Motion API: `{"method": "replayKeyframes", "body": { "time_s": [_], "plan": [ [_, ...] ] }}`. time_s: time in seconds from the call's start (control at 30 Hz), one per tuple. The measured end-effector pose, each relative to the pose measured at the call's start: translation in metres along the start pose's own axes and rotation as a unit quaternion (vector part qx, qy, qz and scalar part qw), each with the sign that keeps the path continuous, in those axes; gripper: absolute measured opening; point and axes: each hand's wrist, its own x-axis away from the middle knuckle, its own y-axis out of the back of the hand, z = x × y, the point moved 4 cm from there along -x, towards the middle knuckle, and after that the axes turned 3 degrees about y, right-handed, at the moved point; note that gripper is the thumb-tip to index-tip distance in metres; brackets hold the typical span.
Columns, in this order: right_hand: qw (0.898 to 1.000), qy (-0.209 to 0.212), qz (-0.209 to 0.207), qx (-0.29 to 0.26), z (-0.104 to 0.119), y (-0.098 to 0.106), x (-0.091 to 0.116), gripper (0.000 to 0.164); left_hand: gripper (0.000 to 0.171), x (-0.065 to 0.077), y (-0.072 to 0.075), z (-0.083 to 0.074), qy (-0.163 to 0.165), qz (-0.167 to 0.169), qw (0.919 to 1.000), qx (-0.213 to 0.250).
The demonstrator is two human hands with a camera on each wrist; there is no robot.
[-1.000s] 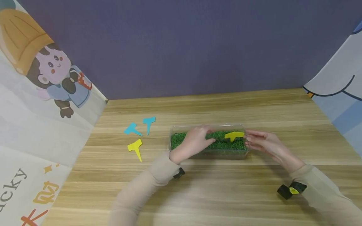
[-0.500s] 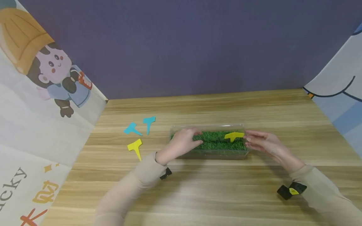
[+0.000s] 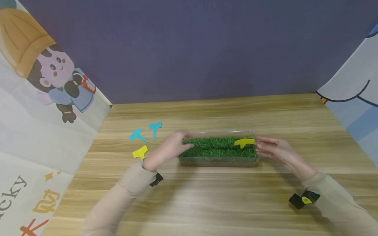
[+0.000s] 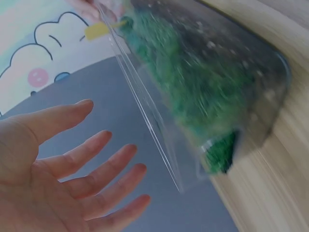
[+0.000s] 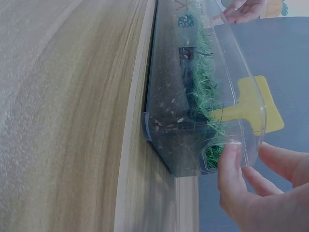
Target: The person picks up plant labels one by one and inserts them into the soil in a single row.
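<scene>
A clear plastic planter box [image 3: 218, 161] filled with green artificial grass [image 3: 215, 152] lies lengthwise on the table. A yellow T-shaped plant label [image 3: 244, 142] stands in the grass near its right end, its head above the rim in the right wrist view. My right hand [image 3: 280, 152] rests its fingertips against the box's right end, close to the label. My left hand [image 3: 174, 146] hovers over the left end with spread fingers, holding nothing; the left wrist view shows its palm [image 4: 43, 193] apart from the wall. Left of it lies another yellow plant label [image 3: 140, 152], its stem hidden by the wrist.
Two blue plant labels, one tilted [image 3: 136, 134] and one more upright [image 3: 155, 128], lie flat at the table's left. A dark panel [image 3: 206, 49] stands along the back edge. Printed sheets [image 3: 79, 131] line the sides.
My left hand has moved left along the box, from over its middle to its left end, covering part of the loose yellow label. My right hand and the standing label have stayed put.
</scene>
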Motion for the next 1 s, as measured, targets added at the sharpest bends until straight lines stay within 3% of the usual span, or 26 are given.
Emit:
{"method": "replayKeyframes", "body": {
  "time_s": [0.27,0.53,1.0],
  "plan": [
    [1.000,-0.007,-0.002,0.008,0.001,0.000,0.001,0.069,0.029,0.000,0.012,0.021,0.011,-0.020,0.9997,-0.012],
    [1.000,-0.005,-0.002,0.002,0.001,0.001,0.000,0.067,0.030,-0.006,0.021,0.042,0.052,-0.004,0.9980,0.035],
    [1.000,-0.008,-0.006,0.007,0.001,0.001,0.001,0.065,0.030,-0.022,0.030,0.083,0.059,-0.014,0.9973,0.040]
  ]
}}
